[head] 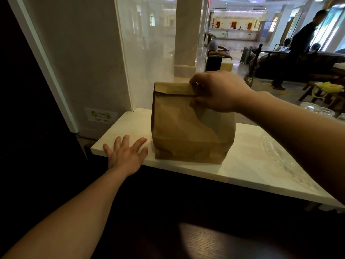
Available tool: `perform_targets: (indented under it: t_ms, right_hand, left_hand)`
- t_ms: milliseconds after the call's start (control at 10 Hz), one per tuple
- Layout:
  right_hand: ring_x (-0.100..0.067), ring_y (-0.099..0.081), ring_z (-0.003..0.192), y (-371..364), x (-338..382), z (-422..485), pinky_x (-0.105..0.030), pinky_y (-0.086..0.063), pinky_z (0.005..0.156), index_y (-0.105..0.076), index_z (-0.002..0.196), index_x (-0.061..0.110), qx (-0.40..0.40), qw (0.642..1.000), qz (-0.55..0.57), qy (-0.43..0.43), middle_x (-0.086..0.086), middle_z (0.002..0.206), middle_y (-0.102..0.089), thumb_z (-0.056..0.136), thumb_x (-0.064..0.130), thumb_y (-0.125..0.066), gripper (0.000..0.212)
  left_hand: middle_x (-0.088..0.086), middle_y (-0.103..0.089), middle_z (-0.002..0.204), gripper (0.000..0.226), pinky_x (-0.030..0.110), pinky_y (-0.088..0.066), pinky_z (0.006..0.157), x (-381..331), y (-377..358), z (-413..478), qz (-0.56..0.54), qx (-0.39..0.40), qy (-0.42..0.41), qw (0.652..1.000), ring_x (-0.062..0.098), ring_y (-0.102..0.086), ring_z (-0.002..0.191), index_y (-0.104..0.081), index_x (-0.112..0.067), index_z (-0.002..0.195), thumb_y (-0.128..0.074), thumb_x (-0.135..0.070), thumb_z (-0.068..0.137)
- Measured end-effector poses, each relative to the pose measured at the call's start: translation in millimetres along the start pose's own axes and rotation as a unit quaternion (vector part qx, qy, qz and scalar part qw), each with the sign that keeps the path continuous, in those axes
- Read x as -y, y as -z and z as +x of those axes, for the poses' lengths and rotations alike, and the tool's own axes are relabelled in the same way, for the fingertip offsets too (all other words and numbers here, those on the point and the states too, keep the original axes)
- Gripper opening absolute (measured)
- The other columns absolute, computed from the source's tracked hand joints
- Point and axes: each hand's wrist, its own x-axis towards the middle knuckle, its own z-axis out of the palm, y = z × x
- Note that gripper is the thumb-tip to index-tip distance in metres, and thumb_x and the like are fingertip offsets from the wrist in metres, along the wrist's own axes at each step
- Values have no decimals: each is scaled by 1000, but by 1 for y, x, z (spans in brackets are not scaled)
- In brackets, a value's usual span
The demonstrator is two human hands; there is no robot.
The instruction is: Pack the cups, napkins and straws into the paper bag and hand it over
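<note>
The paper bag (192, 126) stands upright at the centre of the frame on the white worktop (248, 165), its top folded over. The right hand (214, 92) pinches that folded top at its right end. The left hand (126, 154) lies flat with fingers spread on the worktop's near edge, lower left of the bag.

A plain brown paper bag (192, 126) stands on a white, faintly veined counter (252, 165).
</note>
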Motion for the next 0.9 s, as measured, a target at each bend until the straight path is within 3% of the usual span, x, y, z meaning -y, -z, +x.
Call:
perform_targets:
  t_ms: [400,600,800,900]
  right_hand:
    - [-24,-52,111,5,8,-6,-29,-41,79,-53,129,22,-60,996,-28,60,-5,122,-58,88,36,-61,44]
    - [-26,-51,112,14,19,-18,-38,-51,83,-54,129,23,-73,994,-38,75,-6,123,-58,89,37,-60,43]
    - [-24,-54,111,21,27,-32,-35,-49,82,-54,130,22,-63,994,-35,77,-5,120,-60,89,36,-60,44]
    - [-23,-56,111,28,29,-42,-39,-53,84,-54,130,22,-64,996,-17,60,-4,121,-61,88,36,-62,45]
  left_hand:
    - [9,-13,160,60,64,-3,112,1,4,-1,27,14,-18,999,36,-7,147,-11,-52,146,-4,-69,89]
    - [10,-13,160,57,65,-5,111,0,7,-3,28,26,-19,999,36,-7,146,-11,-52,145,-6,-68,90]
    - [13,-24,152,60,66,-15,109,-2,29,3,38,103,-25,994,40,-22,139,-13,-47,147,-14,-69,91]
    - [14,-33,148,61,61,-19,110,-13,40,4,45,48,-50,997,37,-33,134,-19,-39,148,-25,-64,92]
